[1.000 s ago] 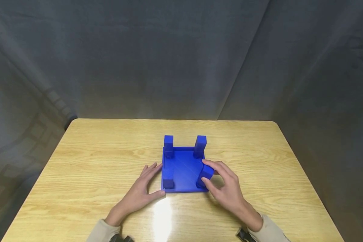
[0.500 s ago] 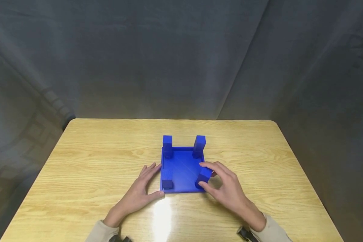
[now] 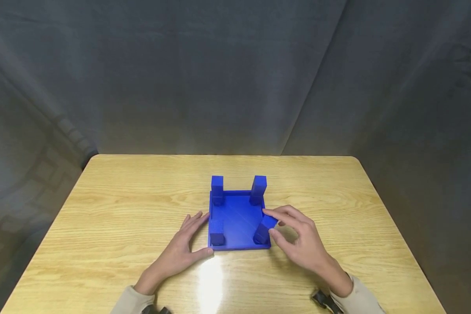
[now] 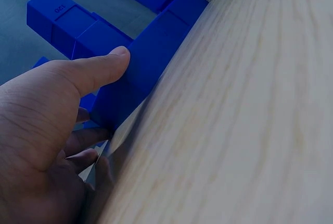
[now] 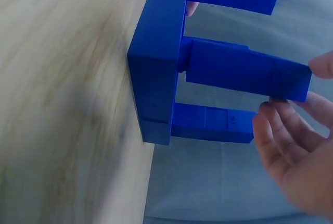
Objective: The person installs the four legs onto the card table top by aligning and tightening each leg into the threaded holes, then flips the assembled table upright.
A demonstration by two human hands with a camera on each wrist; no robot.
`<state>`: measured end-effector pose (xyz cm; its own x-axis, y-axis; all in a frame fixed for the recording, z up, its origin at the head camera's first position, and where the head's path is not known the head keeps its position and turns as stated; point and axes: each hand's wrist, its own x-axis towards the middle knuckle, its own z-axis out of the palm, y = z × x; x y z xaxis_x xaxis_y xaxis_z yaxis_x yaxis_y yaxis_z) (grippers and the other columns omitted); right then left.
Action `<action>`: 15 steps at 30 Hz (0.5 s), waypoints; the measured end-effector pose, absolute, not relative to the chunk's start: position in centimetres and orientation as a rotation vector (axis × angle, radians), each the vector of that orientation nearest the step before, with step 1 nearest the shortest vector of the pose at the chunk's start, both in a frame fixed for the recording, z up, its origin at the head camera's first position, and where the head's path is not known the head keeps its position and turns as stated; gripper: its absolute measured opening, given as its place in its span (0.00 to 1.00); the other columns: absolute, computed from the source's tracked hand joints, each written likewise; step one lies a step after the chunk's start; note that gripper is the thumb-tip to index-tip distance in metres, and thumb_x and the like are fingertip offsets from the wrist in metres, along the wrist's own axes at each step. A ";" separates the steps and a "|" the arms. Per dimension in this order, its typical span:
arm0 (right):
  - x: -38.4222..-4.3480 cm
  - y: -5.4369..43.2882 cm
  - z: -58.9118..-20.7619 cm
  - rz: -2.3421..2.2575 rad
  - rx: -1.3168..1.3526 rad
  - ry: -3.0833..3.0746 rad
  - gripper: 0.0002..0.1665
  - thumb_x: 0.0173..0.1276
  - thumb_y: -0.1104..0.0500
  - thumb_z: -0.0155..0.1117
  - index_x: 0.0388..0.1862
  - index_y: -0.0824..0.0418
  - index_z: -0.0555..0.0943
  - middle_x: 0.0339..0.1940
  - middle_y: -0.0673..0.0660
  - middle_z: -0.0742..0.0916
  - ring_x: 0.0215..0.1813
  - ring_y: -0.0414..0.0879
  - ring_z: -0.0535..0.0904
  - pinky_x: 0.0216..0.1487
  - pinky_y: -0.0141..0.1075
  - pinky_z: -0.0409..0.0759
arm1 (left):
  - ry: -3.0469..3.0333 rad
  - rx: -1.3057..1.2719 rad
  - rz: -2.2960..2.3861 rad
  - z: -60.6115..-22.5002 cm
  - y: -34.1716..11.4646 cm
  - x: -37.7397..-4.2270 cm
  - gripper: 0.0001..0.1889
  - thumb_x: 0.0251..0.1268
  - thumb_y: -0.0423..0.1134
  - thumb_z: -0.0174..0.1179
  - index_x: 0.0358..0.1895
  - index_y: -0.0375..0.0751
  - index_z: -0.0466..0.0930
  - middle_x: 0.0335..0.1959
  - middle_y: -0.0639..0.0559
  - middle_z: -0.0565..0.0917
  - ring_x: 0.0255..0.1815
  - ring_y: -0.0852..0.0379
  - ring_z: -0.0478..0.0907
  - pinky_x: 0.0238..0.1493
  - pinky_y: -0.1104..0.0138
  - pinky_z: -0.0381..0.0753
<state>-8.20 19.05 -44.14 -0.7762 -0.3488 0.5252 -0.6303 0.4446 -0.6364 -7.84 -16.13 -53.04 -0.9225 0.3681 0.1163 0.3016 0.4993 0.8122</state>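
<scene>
A blue square base [image 3: 239, 220] with a low rim lies on the table, and upright blue legs stand at its corners. The near right leg [image 3: 262, 232] is turned and leans outward compared with the others. Its top end sits between the thumb and fingertips of my right hand [image 3: 304, 244]. In the right wrist view, a narrow neck [image 5: 183, 57] shows between that leg and the base. My left hand [image 3: 179, 252] rests at the near left corner, fingers extended along the left side and thumb against the front side. Beside that thumb stands the near left leg [image 4: 62, 18].
The wooden table [image 3: 141, 196] has a bright glare patch in front of the base. Dark grey cloth [image 3: 220, 78] hangs behind and at both sides of the table.
My right hand has shifted slightly left and then back right, its thumb and finger changing place on the leg's top, and the leg has turned a little. My left hand stays put.
</scene>
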 end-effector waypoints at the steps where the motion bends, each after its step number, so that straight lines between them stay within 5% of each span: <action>1: -8.2 19.0 -44.2 1.252 0.823 -2.382 0.26 0.65 0.70 0.78 0.63 0.62 0.90 0.54 0.51 0.91 0.48 0.43 0.87 0.45 0.36 0.90 | 2.659 0.597 1.414 -53.1 -16.1 -7.8 0.51 0.66 0.56 0.79 0.89 0.47 0.64 0.88 0.33 0.63 0.87 0.18 0.49 0.80 0.20 0.48; 8: -8.1 18.3 -45.4 1.236 0.696 -2.394 0.26 0.59 0.70 0.85 0.53 0.58 0.84 0.49 0.51 0.90 0.42 0.42 0.86 0.41 0.38 0.91 | 2.683 0.624 1.383 -52.9 -16.0 -7.9 0.51 0.66 0.54 0.79 0.89 0.47 0.64 0.87 0.32 0.64 0.86 0.17 0.51 0.78 0.19 0.50; 15: -7.9 18.2 -45.4 1.218 0.635 -2.463 0.29 0.60 0.66 0.86 0.56 0.61 0.81 0.50 0.51 0.89 0.40 0.39 0.84 0.42 0.39 0.90 | 2.684 0.624 1.385 -52.9 -16.1 -7.8 0.51 0.66 0.54 0.80 0.89 0.48 0.64 0.87 0.32 0.64 0.86 0.17 0.51 0.78 0.19 0.50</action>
<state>-7.91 18.24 -45.40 -0.8500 -0.2470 0.4652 -0.5196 0.5378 -0.6639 -7.83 -16.06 -52.90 -0.9164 0.3779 0.1317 0.3262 0.5149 0.7928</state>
